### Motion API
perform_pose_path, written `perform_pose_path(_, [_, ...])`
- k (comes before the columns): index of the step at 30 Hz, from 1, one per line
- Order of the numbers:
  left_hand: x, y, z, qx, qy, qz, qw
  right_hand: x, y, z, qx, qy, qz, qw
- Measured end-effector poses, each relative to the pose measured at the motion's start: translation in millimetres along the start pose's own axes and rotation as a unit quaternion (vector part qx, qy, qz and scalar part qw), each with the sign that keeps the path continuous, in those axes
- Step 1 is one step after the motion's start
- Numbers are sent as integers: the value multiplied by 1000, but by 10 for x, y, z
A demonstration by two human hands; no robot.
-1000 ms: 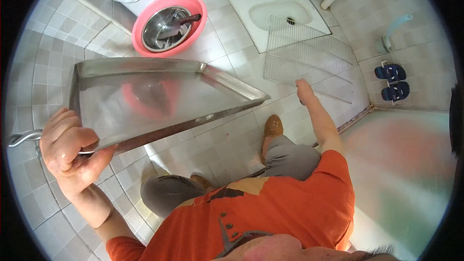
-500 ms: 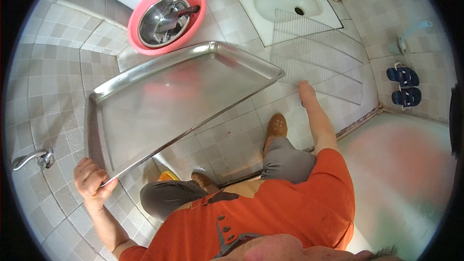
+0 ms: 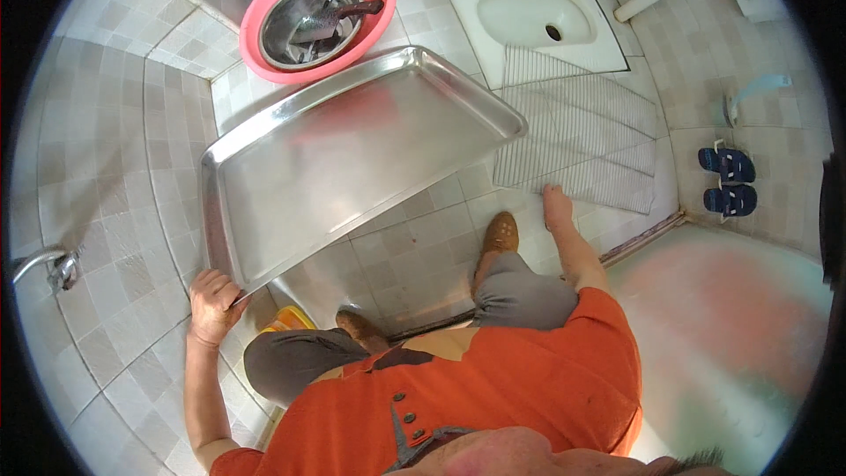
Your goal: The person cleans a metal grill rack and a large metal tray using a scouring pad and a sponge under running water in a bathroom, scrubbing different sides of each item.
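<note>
A large rectangular stainless-steel tray [image 3: 326, 181] with a raised rim slants across the left and middle of the view. My left hand [image 3: 214, 304] is closed over its near left corner. Farther right, a thin wire rack [image 3: 573, 128] made of many parallel bars overlaps the near edge of the squat toilet [image 3: 533, 18]. At the rack's near edge, my right hand [image 3: 557, 209] has its fingers closed on the wire; the fingertips are small and partly hidden.
Beyond the tray stands a pink basin [image 3: 383, 9] holding a metal bowl [image 3: 275, 26] and a dark-handled cleaver [image 3: 317, 28]. Dark blue sandals [image 3: 730, 183] lean at the right wall. A tap [image 3: 62, 269] juts from the left wall. A yellow-orange object [image 3: 291, 319] lies near my left knee.
My left hand has moved right and away from me, carrying the tray's near left corner with it. The view has shifted slightly; my right hand stays at the rack's near edge.
</note>
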State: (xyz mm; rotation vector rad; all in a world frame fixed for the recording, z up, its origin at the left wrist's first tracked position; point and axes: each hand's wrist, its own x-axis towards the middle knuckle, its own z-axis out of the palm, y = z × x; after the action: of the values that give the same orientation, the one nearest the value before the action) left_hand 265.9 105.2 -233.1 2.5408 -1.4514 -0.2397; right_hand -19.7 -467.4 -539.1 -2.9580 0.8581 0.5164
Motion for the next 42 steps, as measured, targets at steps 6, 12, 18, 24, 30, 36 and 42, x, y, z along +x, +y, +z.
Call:
perform_pose_path(6, [-288, -309, 674, -15, -52, -30, 998, -77, 171, 353, -44, -46, -66, 996])
perform_pose_path(12, [-756, -627, 1514, -10, -152, -83, 985, 53, 218, -55, -104, 78, -20, 991])
perform_pose_path(18, [-759, -567, 1809, 47, -183, -56, 980, 140, 696, -707, -168, 65, 20, 983])
perform_pose_path(24, [-825, -569, 2224, 29, -210, -78, 974, 300, 473, -1528, -201, 63, -58, 976])
perform_pose_path(30, [-827, -626, 2381, 35, -217, -61, 974, -32, -954, -2639, -185, 2, -162, 969])
perform_pose_path(36, [-822, -780, 2491, 60, -304, -135, 941, -250, -1832, -2987, -166, -19, -242, 956])
perform_pose_path(42, [-490, -830, 1866, -108, -71, -210, 969, -364, -2132, -3684, -119, -20, -283, 951])
